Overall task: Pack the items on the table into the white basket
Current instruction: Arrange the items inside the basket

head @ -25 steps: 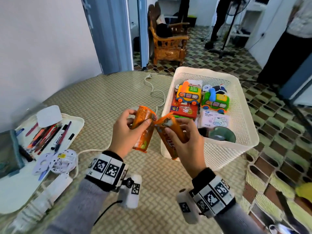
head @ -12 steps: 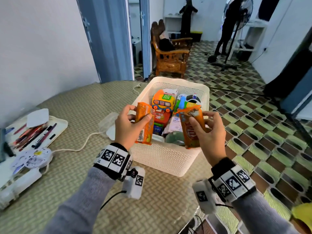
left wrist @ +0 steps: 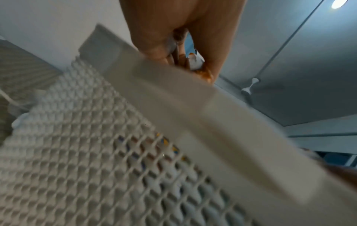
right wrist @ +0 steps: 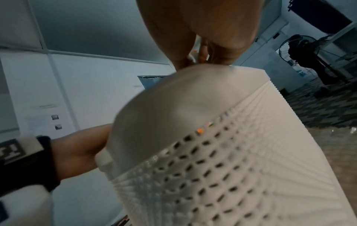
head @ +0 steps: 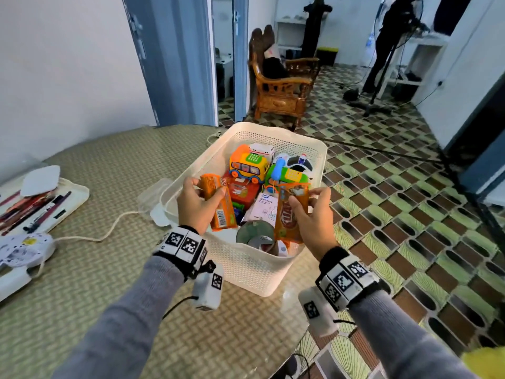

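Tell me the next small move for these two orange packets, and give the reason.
Probably lower both hands and let go. The left hand holds one orange packet and the right hand holds the other orange packet, both already above the open white basket, over the toys and tape inside, so a short drop should land them in.

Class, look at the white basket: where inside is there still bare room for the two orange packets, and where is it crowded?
The white basket is crowded at the far end with toy buses. Little bare room shows: only near the front wall, around the tape roll.
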Tool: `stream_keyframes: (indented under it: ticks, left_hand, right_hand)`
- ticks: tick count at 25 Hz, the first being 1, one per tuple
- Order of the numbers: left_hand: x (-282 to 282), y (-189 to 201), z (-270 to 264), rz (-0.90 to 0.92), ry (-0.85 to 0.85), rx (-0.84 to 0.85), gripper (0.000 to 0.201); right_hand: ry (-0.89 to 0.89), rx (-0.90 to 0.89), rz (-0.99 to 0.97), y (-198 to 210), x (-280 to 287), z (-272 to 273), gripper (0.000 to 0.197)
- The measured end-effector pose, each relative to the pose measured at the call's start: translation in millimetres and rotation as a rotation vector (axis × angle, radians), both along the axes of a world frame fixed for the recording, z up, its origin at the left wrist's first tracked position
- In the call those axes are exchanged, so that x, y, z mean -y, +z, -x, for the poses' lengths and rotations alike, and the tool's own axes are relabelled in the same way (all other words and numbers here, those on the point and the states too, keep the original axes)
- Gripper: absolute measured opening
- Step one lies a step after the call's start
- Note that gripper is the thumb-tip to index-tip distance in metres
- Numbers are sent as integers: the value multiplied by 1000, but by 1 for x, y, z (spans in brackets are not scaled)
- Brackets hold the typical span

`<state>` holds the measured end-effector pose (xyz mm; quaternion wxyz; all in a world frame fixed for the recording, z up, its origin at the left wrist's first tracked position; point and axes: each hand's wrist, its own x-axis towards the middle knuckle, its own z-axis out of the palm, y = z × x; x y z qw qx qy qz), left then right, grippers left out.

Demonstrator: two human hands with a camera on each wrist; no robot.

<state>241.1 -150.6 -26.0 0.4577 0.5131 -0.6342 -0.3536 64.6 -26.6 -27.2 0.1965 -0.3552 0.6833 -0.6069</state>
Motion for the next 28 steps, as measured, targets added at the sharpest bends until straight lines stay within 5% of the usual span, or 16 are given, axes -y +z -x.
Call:
stream_keyframes:
  ticks: [4,11,17,22,28]
  left_hand:
    - [-10,-15,8,157,-1,243,37]
    - [-15,-14,10,160,36,264,33]
    - [-15,-12,13,103,63,280,34]
    - [-14,-18,10,13,102,260,33]
    - [-15,-15,10,-8,172,321,35]
  right_hand:
    - [32,-110,-55,-6,-1,6,30]
    - [118,-141,-138,0,13,9,30]
    - [332,-179,-172,51,36,19,32]
    - [547,-342,-222,89,87,40,33]
    - [761,-439,-243,78,160,56,33]
